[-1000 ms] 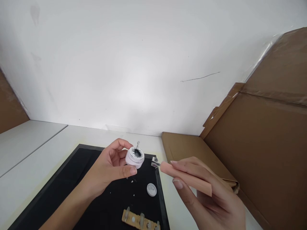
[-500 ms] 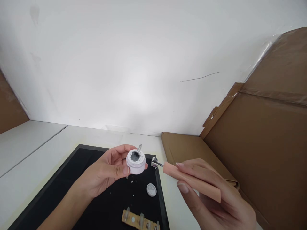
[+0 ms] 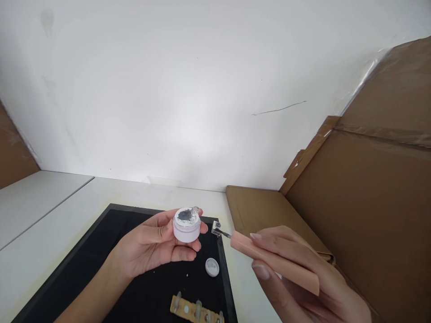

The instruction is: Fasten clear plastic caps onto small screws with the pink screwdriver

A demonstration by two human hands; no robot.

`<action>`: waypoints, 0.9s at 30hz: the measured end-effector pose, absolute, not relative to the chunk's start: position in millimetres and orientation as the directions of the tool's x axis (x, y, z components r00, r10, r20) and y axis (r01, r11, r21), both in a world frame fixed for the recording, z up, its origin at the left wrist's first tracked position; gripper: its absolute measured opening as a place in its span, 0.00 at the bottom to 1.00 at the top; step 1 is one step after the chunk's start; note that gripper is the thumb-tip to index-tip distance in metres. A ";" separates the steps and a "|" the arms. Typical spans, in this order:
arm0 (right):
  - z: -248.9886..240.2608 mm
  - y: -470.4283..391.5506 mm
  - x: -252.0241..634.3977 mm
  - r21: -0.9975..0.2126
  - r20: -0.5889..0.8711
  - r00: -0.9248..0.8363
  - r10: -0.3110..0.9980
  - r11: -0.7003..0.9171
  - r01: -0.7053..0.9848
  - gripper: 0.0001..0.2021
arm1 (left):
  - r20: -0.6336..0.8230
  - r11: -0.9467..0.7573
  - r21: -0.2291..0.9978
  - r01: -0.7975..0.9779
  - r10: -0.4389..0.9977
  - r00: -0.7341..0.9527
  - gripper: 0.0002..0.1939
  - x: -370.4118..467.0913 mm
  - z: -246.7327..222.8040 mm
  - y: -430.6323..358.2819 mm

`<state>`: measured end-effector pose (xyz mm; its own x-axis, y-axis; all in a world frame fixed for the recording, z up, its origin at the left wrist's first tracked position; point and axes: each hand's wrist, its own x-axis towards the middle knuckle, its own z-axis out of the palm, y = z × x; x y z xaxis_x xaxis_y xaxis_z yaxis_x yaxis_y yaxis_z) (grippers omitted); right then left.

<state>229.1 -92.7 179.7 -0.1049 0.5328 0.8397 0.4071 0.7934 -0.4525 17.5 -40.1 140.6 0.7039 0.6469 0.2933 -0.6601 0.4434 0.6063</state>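
Note:
My left hand (image 3: pixel 151 244) grips a small white jar (image 3: pixel 186 231) between thumb and fingers, its other fingers spread underneath. Dark grey matter (image 3: pixel 185 215) lies in the middle of the jar's whitish, crusted top. At its right rim, by a fingertip, sits a small clear piece (image 3: pixel 195 209) that looks like a nail tip. My right hand (image 3: pixel 303 278) is closed round a peach-coloured brush (image 3: pixel 269 261), its thin dark tip pointing left, apart from the jar. Beyond that tip is a small white-and-dark block (image 3: pixel 216 228) on the mat's edge.
A black mat (image 3: pixel 134 298) covers part of the white table (image 3: pixel 50 202). On it lie a round white lid (image 3: pixel 212 267) and a tan strip (image 3: pixel 180 306) bearing several clear nail tips. Cardboard (image 3: pixel 259 208) lies at the right, below a brown cardboard wall (image 3: pixel 377 188).
My left hand has shifted its grip, with lower fingers now stretched under the jar. The jar has moved slightly left. My right hand and the brush have drifted a little right and down.

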 end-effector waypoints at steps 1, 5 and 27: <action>180.0 -92.8 229.0 -0.453 0.840 -0.103 0.533 0.793 0.407 0.19 | 0.294 0.444 0.608 -0.658 0.644 0.706 0.17 17.8 139.9 -39.6; 180.1 -93.7 228.1 -0.467 0.835 -0.087 0.543 0.784 0.410 0.18 | 0.298 0.434 0.622 -0.652 0.638 0.710 0.18 18.3 135.7 -37.4; 188.4 -89.7 233.7 -0.416 0.808 -0.263 0.528 0.826 0.379 0.18 | 0.450 -0.314 0.883 -0.349 0.775 0.443 0.14 6.7 147.6 -49.6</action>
